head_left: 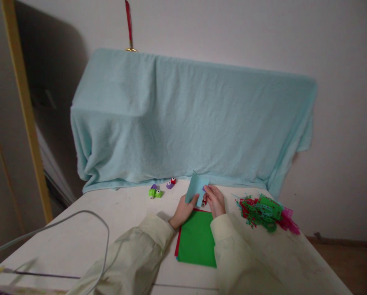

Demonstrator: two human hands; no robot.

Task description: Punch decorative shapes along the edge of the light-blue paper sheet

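My left hand point(183, 211) is closed on a folded sheet of light blue paper point(197, 189), thumb on its near face. The sheet is held up above the table. At its right edge, my right hand point(214, 200) pinches a small purple thing point(205, 188), mostly hidden by the fingers; I cannot make out its kind. A small red and white piece point(204, 202), partly covered, shows below the right hand. Under my wrists lies a stack of coloured paper, green sheet point(198, 238) on top, with red and blue edges showing.
Several small craft punches stand at the back left, among them a green punch point(158, 193) and a purple punch point(169, 185). A tangle of punched paper scraps point(260, 211) lies on the right. A grey cable point(107, 229) loops at left. A light blue cloth point(195, 123) hangs behind.
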